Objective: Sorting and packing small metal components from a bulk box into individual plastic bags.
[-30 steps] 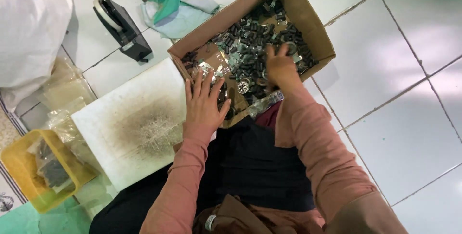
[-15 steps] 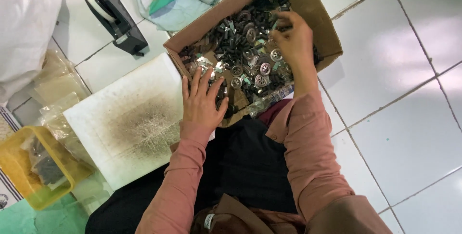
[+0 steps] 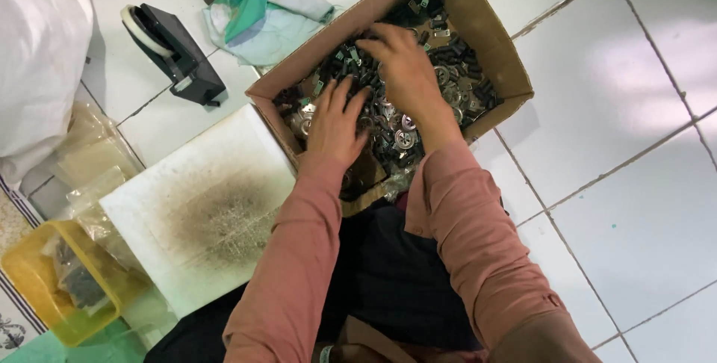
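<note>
An open cardboard box (image 3: pixel 489 30) lies on the tiled floor in front of me, filled with several small dark and silvery metal parts (image 3: pixel 455 98). Both hands are inside it. My left hand (image 3: pixel 334 120) lies flat on the parts at the box's near left side, fingers spread. My right hand (image 3: pixel 399 60) reaches across the middle of the pile, palm down, fingers curled into the parts. What the fingers hold, if anything, is hidden. Pink sleeves cover both arms.
A stained white board (image 3: pixel 202 210) lies left of the box. A black tape dispenser (image 3: pixel 175 53) and crumpled green-white cloth (image 3: pixel 261 4) sit behind it. A yellow tray (image 3: pixel 56 284) with bagged parts and clear plastic bags (image 3: pixel 93 157) are at the far left.
My right hand has moved from the box's right side toward its middle and left. My left hand has slid a little further into the parts.
</note>
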